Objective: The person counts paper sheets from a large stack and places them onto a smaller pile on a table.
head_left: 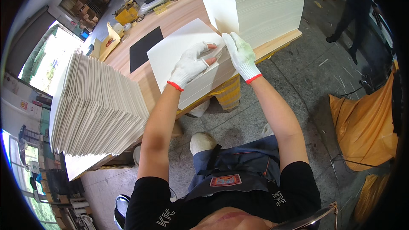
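Observation:
A low stack of white sheets or boards (172,53) lies on the table in front of me. My left hand (191,64), in a white knit glove with red cuff and bare thumb and fingertip, rests over its top. Thumb and forefinger are apart, pointing at the stack's right side. My right hand (240,55), also gloved, has its fingers stretched out together against the stack's right edge near the far corner. A faint grey crease or lifted edge shows between the hands; I cannot make out which. Neither hand visibly grips anything.
A tall white stack (268,6) stands just beyond on the wooden table (194,6). To the left leans a large fanned pile of cream boards (100,106). A black sheet (145,49) lies nearby. Orange sacking (362,123) and a standing person (355,15) are at right.

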The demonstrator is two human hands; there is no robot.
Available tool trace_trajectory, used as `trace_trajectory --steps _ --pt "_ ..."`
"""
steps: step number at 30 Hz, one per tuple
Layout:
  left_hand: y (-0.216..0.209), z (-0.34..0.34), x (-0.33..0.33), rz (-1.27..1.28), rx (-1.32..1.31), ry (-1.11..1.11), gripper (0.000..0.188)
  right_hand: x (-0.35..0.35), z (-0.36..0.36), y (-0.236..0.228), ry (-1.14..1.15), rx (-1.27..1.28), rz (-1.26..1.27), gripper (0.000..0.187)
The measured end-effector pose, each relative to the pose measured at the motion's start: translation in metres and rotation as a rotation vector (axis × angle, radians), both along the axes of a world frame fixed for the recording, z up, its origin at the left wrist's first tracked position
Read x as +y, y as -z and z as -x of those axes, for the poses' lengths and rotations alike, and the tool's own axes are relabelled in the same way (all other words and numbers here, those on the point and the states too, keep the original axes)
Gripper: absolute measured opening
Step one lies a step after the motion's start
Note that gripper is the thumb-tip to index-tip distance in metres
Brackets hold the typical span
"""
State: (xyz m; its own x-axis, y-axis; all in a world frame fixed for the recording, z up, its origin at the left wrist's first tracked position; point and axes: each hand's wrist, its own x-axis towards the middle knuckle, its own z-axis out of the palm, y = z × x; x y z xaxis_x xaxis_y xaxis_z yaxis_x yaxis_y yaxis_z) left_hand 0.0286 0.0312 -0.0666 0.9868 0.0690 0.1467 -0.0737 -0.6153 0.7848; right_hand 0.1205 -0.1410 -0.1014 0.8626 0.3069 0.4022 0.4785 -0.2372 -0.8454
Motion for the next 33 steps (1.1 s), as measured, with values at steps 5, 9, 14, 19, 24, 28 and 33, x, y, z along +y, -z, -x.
trace_trajectory --steps 5,9,14,19,24,28,33 --pt "0.001 0.003 -0.003 0.113 -0.083 0.037 0.041 0.0 0.002 -0.001 -0.02 0.021 -0.028 0.049" --pt "0.002 0.004 -0.003 -0.037 -0.194 -0.011 0.041 -0.001 0.001 -0.002 -0.025 -0.001 -0.006 0.048" --pt "0.001 0.007 -0.005 -0.133 -0.046 0.016 0.039 0.0 0.001 0.002 -0.001 -0.024 -0.019 0.047" --pt "-0.002 0.005 -0.008 0.004 0.073 -0.061 0.043 0.001 0.0 0.006 0.019 -0.016 -0.051 0.047" --pt "0.006 0.002 0.0 0.09 -0.022 0.005 0.039 0.001 0.003 0.003 0.025 -0.004 -0.056 0.048" --pt "0.015 -0.002 0.004 -0.045 -0.164 0.064 0.045 0.0 0.003 0.0 0.019 0.04 -0.057 0.047" --pt "0.015 0.005 -0.005 -0.278 -0.339 -0.091 0.055 -0.017 -0.002 -0.01 0.122 -0.612 0.17 0.028"
